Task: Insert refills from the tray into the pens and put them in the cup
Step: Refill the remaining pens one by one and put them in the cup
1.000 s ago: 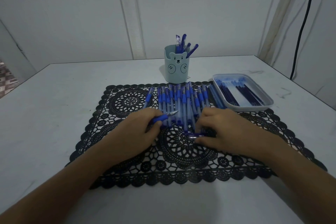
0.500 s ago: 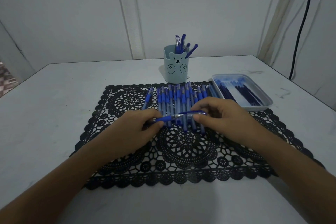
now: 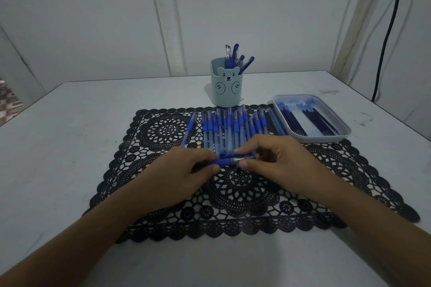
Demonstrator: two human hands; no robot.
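Above the black lace placemat (image 3: 163, 223), the left hand (image 3: 184, 172) has its grip closed round a blue plastic pen (image 3: 227, 161), and the right hand (image 3: 277, 161) pinches the pen's tip end. Dark blue refills (image 3: 293, 121) lie in the pale rectangular tray (image 3: 326, 138).

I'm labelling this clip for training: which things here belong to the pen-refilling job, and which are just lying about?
Job: held pen, gripped by left hand and pinched by right hand; loose pens in a row; refills in the tray; bear cup holding pens.
Lying about: black lace mat; table; wall cable.
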